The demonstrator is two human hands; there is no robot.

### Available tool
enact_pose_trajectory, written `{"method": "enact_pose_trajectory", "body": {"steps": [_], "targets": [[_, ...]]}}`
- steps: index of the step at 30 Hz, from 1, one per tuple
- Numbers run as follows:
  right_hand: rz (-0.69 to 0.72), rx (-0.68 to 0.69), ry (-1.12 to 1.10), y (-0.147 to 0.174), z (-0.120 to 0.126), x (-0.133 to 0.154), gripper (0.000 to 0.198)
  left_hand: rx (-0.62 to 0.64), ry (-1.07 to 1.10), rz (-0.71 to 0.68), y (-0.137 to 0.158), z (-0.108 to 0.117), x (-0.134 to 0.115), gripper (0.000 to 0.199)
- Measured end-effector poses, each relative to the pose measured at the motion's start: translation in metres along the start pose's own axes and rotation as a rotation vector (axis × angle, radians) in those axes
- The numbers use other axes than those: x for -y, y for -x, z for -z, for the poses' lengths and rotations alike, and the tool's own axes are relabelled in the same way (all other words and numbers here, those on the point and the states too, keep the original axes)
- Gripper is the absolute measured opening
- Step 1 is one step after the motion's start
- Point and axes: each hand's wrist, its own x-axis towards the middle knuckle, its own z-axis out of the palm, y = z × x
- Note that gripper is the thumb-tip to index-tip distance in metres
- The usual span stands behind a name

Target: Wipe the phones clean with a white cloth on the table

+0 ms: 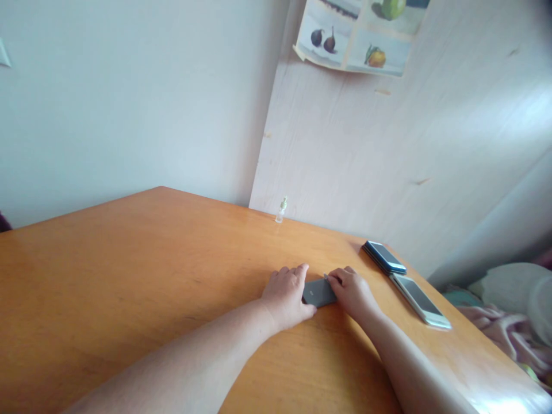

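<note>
A dark grey phone [318,292] lies between my two hands on the wooden table, its plain side with a small mark facing up. My left hand [288,294] wraps round the phone's left end, the thumb along the near edge and the fingers at the far edge. At the other end, my right hand [350,290] is closed in a pinch over the phone's right part. A small pale bit [325,276] shows at its fingertips by the far edge; what it is, I cannot make out.
Toward the table's [129,259] right edge lie a dark blue-cased phone [385,257] and a white phone [420,301], end to end. A small clear bottle [280,211] stands at the back by the wall. Crumpled fabric [504,333] lies beyond the right edge.
</note>
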Motion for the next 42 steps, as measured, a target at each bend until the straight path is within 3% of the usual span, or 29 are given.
{"method": "enact_pose_trajectory", "body": {"steps": [4,6,11,13,20,26,28,33,39,42], "targets": [[0.258,0.112,-0.181,0.013,-0.005,0.036,0.018,0.018,0.017,0.017,0.001,0.002,-0.001,0.086],[0.316,0.140,-0.219,0.014,-0.006,0.044,0.018,0.024,0.026,0.013,0.001,0.002,0.000,0.089],[0.029,0.000,-0.043,-0.003,-0.001,0.006,0.021,0.002,0.039,-0.002,-0.001,-0.003,0.003,0.091],[-0.023,-0.022,-0.011,-0.004,0.002,-0.003,0.023,-0.004,0.038,-0.014,-0.001,-0.004,0.003,0.091],[0.317,0.163,-0.220,0.018,-0.002,0.044,0.018,-0.011,0.022,-0.020,0.000,-0.002,0.003,0.089],[-0.009,0.017,0.010,0.002,0.005,-0.001,0.017,-0.022,0.005,-0.029,-0.001,-0.003,0.002,0.086],[0.009,0.027,-0.003,0.006,0.006,-0.001,0.015,-0.023,-0.005,-0.029,-0.001,-0.003,0.002,0.082],[0.259,0.187,-0.200,0.024,0.010,0.030,0.012,-0.025,0.000,-0.040,-0.001,-0.003,0.004,0.075],[0.038,0.095,-0.002,0.011,0.020,-0.011,0.008,-0.017,-0.013,-0.076,-0.001,-0.003,0.004,0.062],[0.076,0.101,-0.013,0.016,0.019,-0.007,0.009,-0.018,-0.009,-0.077,-0.001,-0.003,0.004,0.060]]}}
